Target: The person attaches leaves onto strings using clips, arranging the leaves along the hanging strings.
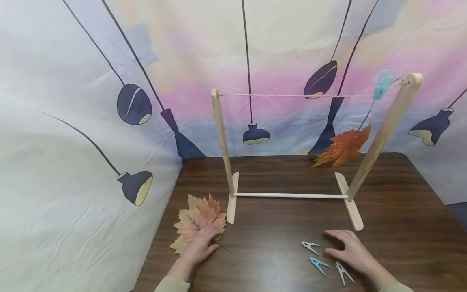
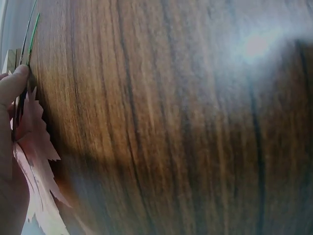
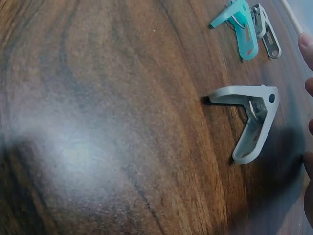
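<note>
- Left hand (image 1: pixel 199 245), seven o'clock: grip pinched on pink-and-cream maple-shaped leaves (image 1: pixel 197 219).
- Right hand (image 1: pixel 350 249), five o'clock: grip apart, beside three V-shaped plastic pegs (image 3: pixel 258 133), grey-white and turquoise.

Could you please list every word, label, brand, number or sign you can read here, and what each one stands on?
None: no word, label, brand, number or sign can be read in any view.
The backdrop shows printed lamps and colour, with no lettering visible.
The wooden frame, pale leaves and orange leaf show no readable text.
Any fine marks on the clips are too small to make out.
</note>
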Tool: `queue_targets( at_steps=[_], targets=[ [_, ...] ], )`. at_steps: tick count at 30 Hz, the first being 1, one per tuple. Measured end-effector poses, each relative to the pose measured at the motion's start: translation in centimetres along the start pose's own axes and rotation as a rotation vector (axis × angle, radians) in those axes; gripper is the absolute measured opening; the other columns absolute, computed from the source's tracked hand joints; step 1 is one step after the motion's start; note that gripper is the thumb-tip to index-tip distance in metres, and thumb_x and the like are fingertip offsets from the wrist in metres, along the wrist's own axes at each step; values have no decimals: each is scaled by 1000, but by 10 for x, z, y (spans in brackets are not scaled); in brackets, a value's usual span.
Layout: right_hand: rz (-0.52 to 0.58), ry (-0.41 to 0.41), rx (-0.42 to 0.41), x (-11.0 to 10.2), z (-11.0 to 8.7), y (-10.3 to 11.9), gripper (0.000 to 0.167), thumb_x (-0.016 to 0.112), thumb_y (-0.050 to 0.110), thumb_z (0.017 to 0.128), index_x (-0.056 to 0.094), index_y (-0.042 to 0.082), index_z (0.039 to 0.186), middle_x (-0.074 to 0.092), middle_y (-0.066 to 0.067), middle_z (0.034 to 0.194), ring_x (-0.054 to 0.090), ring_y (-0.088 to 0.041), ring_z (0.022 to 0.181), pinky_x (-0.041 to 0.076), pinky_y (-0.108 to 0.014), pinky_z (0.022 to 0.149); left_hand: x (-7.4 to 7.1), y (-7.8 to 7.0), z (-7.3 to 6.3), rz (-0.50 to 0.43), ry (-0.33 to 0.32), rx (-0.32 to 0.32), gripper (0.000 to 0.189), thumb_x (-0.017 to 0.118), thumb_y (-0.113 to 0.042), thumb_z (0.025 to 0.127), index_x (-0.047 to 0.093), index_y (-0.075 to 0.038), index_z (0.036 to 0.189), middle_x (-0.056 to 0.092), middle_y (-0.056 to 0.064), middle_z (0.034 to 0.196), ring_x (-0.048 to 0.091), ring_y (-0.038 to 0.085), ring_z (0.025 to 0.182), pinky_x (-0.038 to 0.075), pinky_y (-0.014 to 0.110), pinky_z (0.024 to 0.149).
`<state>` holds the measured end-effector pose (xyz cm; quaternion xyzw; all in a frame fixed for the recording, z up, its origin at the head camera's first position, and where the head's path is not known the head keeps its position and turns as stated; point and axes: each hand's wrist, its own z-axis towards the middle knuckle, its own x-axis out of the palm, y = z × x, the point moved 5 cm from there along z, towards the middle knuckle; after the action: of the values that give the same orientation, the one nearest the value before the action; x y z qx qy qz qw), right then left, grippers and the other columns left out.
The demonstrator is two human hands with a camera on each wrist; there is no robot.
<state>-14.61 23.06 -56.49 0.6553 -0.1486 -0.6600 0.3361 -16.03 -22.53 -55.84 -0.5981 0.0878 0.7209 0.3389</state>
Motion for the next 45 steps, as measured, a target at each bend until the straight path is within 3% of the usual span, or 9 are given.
queue_targets(
  at_steps=[10, 23, 37, 43, 45],
  targets=[
    [-18, -30, -21, 4, -3, 1, 54, 78, 38, 73, 65, 9, 116, 63, -12, 115, 45, -35, 108, 34, -58, 80, -5, -8, 6, 52, -23, 57, 24, 80, -9, 70, 69, -7, 90, 67, 2, 95, 58, 21, 95, 47, 38, 83],
    [-32, -41, -28, 6, -4, 1, 55, 78, 40, 73, 65, 10, 116, 64, -9, 114, 45, -32, 108, 33, -49, 80, 1, -5, 12, 13, -52, -47, 11, 78, -12, 74, 70, -12, 82, 67, -1, 87, 59, 19, 91, 48, 34, 82],
    [-39, -60, -37, 11, -9, 2, 56, 79, 39, 71, 66, 9, 115, 64, -10, 113, 46, -33, 108, 32, -51, 81, -2, 3, 18, -213, -122, -347, 5, 74, -16, 80, 71, -16, 85, 67, -6, 92, 58, 17, 93, 47, 37, 83],
    [-56, -70, -68, 12, -13, 4, 56, 80, 41, 69, 67, 9, 112, 64, -7, 109, 47, -32, 106, 31, -55, 83, -6, 12, 18, -439, -186, -578, 6, 72, -18, 83, 71, -16, 88, 65, 0, 100, 56, 23, 104, 42, 43, 93],
    [-59, -70, -71, 12, -14, 4, 56, 80, 42, 69, 67, 10, 112, 64, -6, 108, 46, -31, 106, 30, -55, 83, -10, 13, 19, -502, -220, -625, 6, 71, -17, 83, 71, -14, 89, 64, 3, 102, 56, 23, 105, 40, 43, 95]
  ],
)
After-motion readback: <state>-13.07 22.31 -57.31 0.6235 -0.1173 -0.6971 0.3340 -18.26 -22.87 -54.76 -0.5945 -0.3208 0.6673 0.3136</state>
